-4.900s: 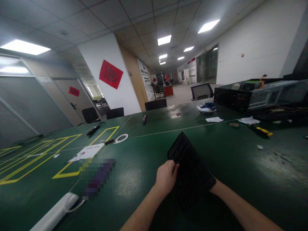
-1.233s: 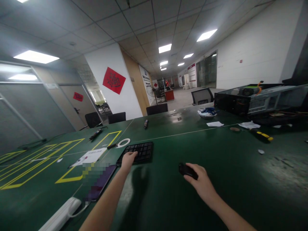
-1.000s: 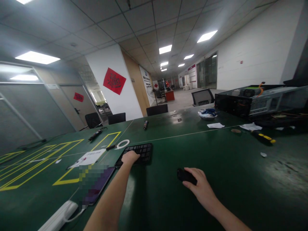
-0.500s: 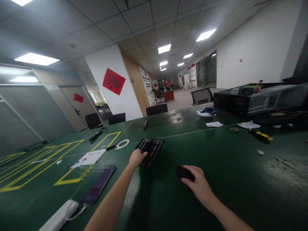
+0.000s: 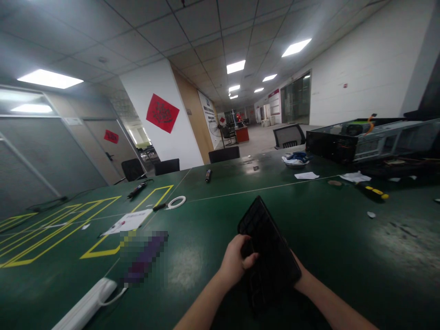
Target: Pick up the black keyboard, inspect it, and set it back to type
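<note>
A flat black panel (image 5: pixel 273 256) with rounded corners and a faint grid of rectangles stands tilted above the table in front of me. My left hand (image 5: pixel 237 259) grips its left edge, fingers closed around it. Most of my right hand (image 5: pixel 299 270) is behind the panel's lower right edge; its fingers are hidden, and so is the small black object it held a moment ago.
A green table (image 5: pixel 337 256) carries a white power strip (image 5: pixel 87 305), a partly pixelated phone-like slab (image 5: pixel 146 259), a printed sheet (image 5: pixel 129 221) and a white ring (image 5: pixel 176 202). An open computer case (image 5: pixel 343 142) and a yellow-black screwdriver (image 5: pixel 374 192) lie to the right.
My left hand has brought the black panel right and nearer, turning it up on a tilt. My right hand has gone behind it, and the small black object is out of sight.
</note>
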The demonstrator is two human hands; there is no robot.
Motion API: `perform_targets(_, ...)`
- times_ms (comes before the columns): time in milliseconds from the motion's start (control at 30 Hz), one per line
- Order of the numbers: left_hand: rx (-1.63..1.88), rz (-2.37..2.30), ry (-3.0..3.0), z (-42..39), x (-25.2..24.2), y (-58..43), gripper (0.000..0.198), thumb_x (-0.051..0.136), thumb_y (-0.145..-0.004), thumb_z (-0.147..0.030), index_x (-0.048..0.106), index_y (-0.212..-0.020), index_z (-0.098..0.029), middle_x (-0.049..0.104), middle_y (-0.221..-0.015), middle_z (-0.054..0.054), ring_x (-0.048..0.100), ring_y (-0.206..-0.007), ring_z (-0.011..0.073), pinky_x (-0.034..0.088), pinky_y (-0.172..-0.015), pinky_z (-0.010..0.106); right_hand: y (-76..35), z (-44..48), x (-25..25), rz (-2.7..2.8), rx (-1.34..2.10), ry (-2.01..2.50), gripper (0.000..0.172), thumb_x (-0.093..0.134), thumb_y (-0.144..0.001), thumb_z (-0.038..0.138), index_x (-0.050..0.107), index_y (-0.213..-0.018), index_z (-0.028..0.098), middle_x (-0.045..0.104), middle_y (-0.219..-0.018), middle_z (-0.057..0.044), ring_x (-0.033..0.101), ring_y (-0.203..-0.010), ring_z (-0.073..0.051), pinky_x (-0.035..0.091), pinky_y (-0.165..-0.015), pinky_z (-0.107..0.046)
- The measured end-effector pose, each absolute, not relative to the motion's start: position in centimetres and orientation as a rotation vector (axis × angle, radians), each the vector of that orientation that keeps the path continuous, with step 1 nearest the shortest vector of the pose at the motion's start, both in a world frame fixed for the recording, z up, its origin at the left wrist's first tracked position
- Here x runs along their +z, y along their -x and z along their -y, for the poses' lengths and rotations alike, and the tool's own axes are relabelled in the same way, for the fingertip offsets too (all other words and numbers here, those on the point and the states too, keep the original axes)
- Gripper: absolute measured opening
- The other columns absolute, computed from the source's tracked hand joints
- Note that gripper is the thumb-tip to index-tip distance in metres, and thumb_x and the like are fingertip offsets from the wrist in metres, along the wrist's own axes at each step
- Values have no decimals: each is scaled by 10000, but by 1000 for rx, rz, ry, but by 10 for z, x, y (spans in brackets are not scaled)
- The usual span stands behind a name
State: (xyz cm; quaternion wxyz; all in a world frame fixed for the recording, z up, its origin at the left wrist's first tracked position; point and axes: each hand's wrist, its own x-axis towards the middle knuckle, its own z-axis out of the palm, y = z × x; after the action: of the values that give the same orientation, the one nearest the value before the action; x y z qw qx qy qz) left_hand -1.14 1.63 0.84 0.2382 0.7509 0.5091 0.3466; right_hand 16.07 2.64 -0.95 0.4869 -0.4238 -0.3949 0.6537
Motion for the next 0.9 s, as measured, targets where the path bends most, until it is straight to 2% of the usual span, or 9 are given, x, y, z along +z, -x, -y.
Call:
perform_targets(100, 959, -1385, -1926, -13, 15, 13, 362, 638, -645, -297, 561, -976, -175, 567, -942, 64, 507, -888, 195, 387, -795, 302, -157, -25, -5, 838, 1656, 1021, 481, 573, -525, 557, 455, -829, 205, 533, -863, -53, 542, -845, -215, 445, -783, -360)
perform_targets(167, 1033, -1377, -1629, -14, 20, 15, 301, 623, -665, -260, 561, -947, -175, 565, -880, 44, 518, -830, 165, 401, -762, 279, -157, -24, -4, 800, 1699, 1005, 452, 593, -530, 516, 461, -839, 215, 549, -852, -44, 548, -835, -210, 449, -774, -358)
perform_targets(267, 1222, -1360, -920, -20, 22, 20, 150, 501, -718, -67, 519, -843, -149, 517, -699, 3, 518, -629, 92, 424, -638, 219, -157, -24, -4, 776, 1771, 1002, 407, 585, -570, 472, 482, -875, 222, 583, -809, -44, 566, -781, -213, 456, -742, -379)
perform_targets(367, 1277, -1311, -569, -24, 21, 23, 213, 407, -697, 65, 456, -756, -134, 501, -654, 3, 531, -569, 64, 434, -617, 199, -157, -26, -10, 847, 1824, 983, 368, 532, -620, 485, 536, -863, 209, 609, -844, -60, 563, -848, -220, 451, -775, -372)
perform_targets(433, 1248, -1289, -575, -25, 20, 23, 146, 414, -741, 15, 451, -734, -126, 536, -672, 33, 542, -555, 69, 440, -588, 202, -157, -29, -17, 923, 1846, 966, 385, 482, -651, 511, 564, -865, 202, 615, -889, -66, 548, -917, -223, 446, -802, -362)
perform_targets(500, 1188, -1255, -650, -23, 20, 23, 59, 461, -782, -110, 471, -724, -120, 548, -646, 34, 511, -481, 63, 405, -478, 182, -157, -30, -21, 952, 1852, 964, 398, 456, -673, 515, 580, -885, 203, 617, -910, -68, 535, -956, -223, 444, -816, -354)
perform_targets(600, 1075, -1220, -872, -20, 23, 23, 147, 537, -753, -259, 511, -723, -118, 510, -573, -14, 439, -403, 37, 293, -366, 148, -158, -30, -21, 945, 1858, 958, 375, 461, -683, 490, 594, -894, 209, 620, -904, -69, 537, -957, -227, 442, -822, -363)
perform_targets(767, 967, -1231, -1216, -15, 27, 23, 211, 557, -704, -272, 502, -867, -149, 524, -610, -37, 454, -416, 41, 293, -369, 150, -161, -21, -5, 1064, 1828, 900, 296, 570, -614, 411, 609, -818, 200, 630, -864, -64, 555, -908, -232, 425, -849, -401)
perform_targets(900, 872, -1312, -1450, -14, 23, 19, 115, 530, -706, -250, 475, -758, -164, 476, -549, -59, 414, -394, 47, 270, -366, 158, -162, -18, 1, 1109, 1752, 974, 311, 560, -606, 448, 594, -765, 184, 627, -776, -70, 577, -806, -226, 456, -777, -416)
